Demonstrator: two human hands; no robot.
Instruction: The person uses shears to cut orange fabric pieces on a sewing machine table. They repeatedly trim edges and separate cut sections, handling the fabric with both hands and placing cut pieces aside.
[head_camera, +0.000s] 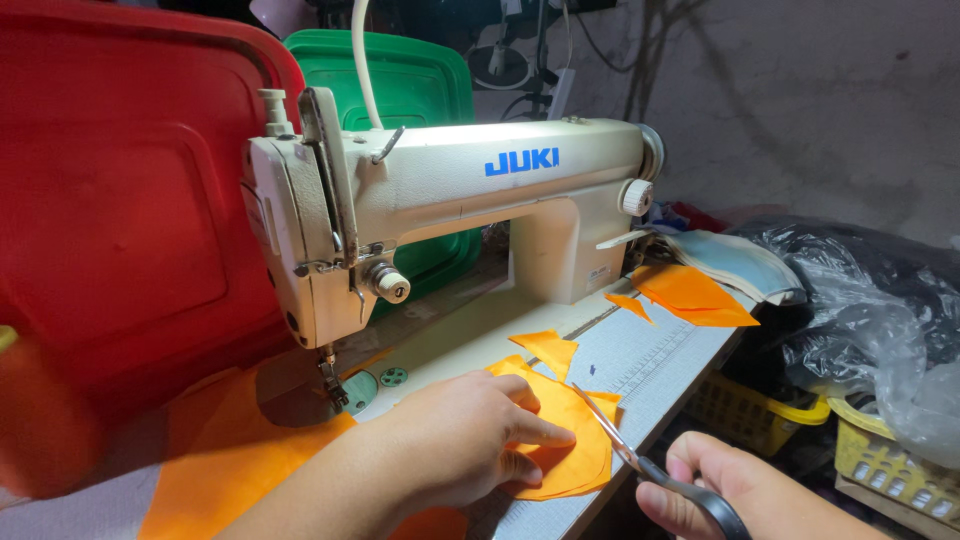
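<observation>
My left hand (455, 435) lies flat on a stack of orange fabric pieces (565, 440) on the bed of a cream industrial sewing machine (450, 205). Its fingers press the stack down near the table's front edge. My right hand (735, 490) grips a pair of scissors (620, 445) with black handles. The blades are slightly apart and reach over the right edge of the orange stack. The needle and presser foot (330, 385) stand to the left of my left hand, over a larger orange cloth (225, 455).
More orange pieces (690, 295) and a pale fabric pile (740, 262) lie at the table's far right. A red plastic lid (110, 190) and a green lid (410, 85) stand behind the machine. Black plastic bags (870, 300) and yellow baskets (760, 410) sit at the right.
</observation>
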